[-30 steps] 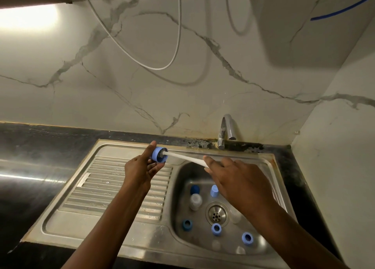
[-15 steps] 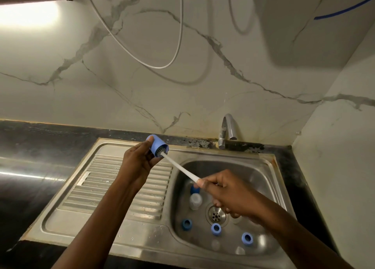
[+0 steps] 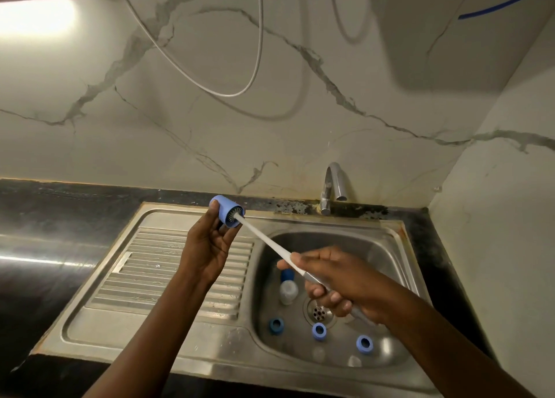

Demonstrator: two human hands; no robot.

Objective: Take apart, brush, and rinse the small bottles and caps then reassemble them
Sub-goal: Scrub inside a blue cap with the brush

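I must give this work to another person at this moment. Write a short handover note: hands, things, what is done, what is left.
Left hand: holds a blue cap.
Right hand: grips the brush, bristles inside that cap.
Sink: three loose caps and one bottle lie around the drain.
Done: several caps are off.
Left: finish brushing, rinse everything, reassemble.

Veined marble wall, black countertop, steel sink, chrome tap
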